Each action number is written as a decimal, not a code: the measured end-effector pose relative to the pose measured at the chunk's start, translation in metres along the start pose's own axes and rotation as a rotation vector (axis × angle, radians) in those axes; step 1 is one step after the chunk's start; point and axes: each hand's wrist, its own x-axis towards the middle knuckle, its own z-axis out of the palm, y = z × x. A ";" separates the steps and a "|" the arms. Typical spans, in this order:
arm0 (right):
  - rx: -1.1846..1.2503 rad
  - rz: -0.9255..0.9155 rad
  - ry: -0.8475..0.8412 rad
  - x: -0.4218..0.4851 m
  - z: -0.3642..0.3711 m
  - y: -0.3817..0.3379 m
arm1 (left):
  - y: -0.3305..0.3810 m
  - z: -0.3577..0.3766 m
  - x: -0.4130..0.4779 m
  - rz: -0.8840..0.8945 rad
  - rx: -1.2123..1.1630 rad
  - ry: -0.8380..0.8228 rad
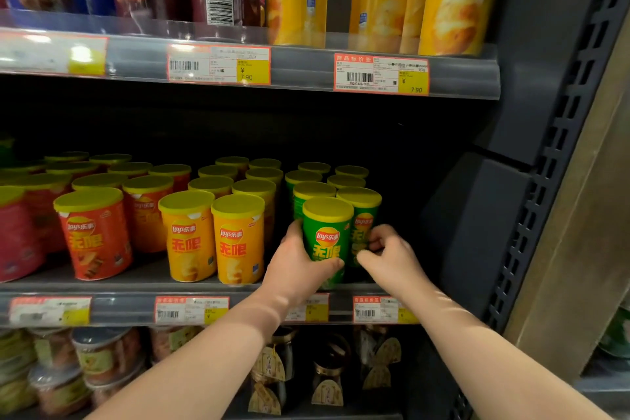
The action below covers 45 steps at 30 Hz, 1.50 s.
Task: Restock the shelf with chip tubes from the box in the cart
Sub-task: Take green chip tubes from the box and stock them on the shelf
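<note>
Lower centre, left hand curled round front green chip tube on middle shelf, right hand pinching neighbouring green tube just right, yellow tubes left.

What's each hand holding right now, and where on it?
Left hand grips the front green tube round its lower body, thumb across its front. Right hand curls its fingers on the lower side of the neighbouring green tube.

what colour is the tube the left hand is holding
The tube is green with a yellow lid; head view.
</note>
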 end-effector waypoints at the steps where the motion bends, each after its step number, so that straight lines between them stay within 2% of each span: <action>1: -0.025 -0.016 -0.024 -0.002 0.002 0.001 | 0.001 0.000 0.000 -0.001 0.005 0.001; 5: -0.111 -0.043 -0.083 -0.004 0.003 0.004 | 0.005 -0.001 -0.004 0.000 0.041 0.021; 14: -0.170 -0.192 -0.056 -0.013 0.002 0.007 | 0.007 -0.003 -0.025 -0.004 0.267 0.101; 19: -0.394 -0.442 0.011 -0.043 -0.002 0.002 | -0.002 -0.013 -0.047 0.159 0.587 0.085; 22: -0.497 -0.540 -0.058 -0.067 0.003 -0.008 | -0.008 -0.025 -0.062 0.237 0.826 0.048; 24: -0.552 -0.556 -0.111 -0.083 0.013 -0.019 | -0.015 -0.037 -0.076 0.231 0.895 -0.009; 27: -0.583 -0.542 -0.213 -0.104 0.039 -0.035 | -0.033 -0.063 -0.104 0.174 0.980 -0.110; 30: -0.618 -0.609 -0.308 -0.126 0.077 -0.051 | -0.055 -0.100 -0.139 0.073 1.047 -0.172; 45: -0.671 -0.845 -0.755 -0.298 0.264 -0.187 | -0.160 -0.298 -0.357 -0.448 1.108 -0.146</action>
